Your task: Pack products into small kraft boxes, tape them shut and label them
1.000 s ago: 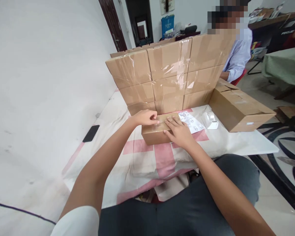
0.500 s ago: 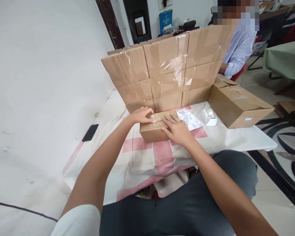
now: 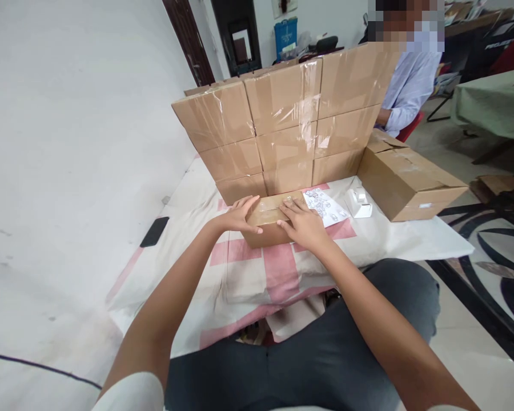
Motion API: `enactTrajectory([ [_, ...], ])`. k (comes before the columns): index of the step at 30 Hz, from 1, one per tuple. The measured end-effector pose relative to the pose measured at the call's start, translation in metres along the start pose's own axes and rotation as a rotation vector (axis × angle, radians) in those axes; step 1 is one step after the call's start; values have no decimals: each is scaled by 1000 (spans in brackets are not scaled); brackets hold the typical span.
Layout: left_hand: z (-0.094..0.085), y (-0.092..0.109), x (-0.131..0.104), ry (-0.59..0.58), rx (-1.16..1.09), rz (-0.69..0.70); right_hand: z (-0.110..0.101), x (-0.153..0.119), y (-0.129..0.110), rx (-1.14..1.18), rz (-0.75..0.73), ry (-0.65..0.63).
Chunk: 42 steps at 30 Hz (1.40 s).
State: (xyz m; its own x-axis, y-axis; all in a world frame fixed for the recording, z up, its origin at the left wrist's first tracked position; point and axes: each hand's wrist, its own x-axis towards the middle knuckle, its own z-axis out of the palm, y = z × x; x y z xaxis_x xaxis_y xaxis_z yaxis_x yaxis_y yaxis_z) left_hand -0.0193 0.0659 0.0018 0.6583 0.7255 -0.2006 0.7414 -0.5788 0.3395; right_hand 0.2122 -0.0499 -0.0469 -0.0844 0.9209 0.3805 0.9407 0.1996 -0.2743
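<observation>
A small closed cardboard box (image 3: 269, 234) lies on the cloth-covered table in front of me, with clear tape on its top. At its left end is my left hand (image 3: 237, 218), thumb by the front face and fingers stretched toward the back edge, spread wide apart. My right hand (image 3: 303, 224) rests on the right part of the top, fingers fairly flat, with the thumb near the front edge. To the right of the box, partly beside my fingers, is a white sheet (image 3: 328, 206) with small drawings.
Behind the box rises a wall of stacked, taped cardboard boxes (image 3: 282, 125). A white tape dispenser (image 3: 360, 202) and a larger carton (image 3: 411, 177) stand at the right. A black phone (image 3: 155, 232) lies by the left wall. Beyond the stack sits another person (image 3: 415, 74).
My left hand has shifted left from the box top to its left end, opening wider with the thumb lower. My right hand stays on the top. The view has moved slightly.
</observation>
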Motion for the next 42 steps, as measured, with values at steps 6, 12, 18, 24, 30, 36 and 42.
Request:
enactTrajectory([
  [6,33,6,-20,285,251,149,-11,4,17,309,-8,95],
  [12,89,20,-43,634,348,512,-46,39,115,286,414,240],
  [18,150,101,-2,340,326,1111,-8,49,184,69,461,-148],
  [24,184,157,88,126,123,1197,34,44,211,32,189,-170],
  [30,199,146,96,114,-112,1123,43,47,217,-63,236,-180],
  [36,196,141,89,103,-55,1142,38,45,198,-157,314,-70],
  [42,191,136,92,173,-77,1068,13,43,180,-103,346,23],
])
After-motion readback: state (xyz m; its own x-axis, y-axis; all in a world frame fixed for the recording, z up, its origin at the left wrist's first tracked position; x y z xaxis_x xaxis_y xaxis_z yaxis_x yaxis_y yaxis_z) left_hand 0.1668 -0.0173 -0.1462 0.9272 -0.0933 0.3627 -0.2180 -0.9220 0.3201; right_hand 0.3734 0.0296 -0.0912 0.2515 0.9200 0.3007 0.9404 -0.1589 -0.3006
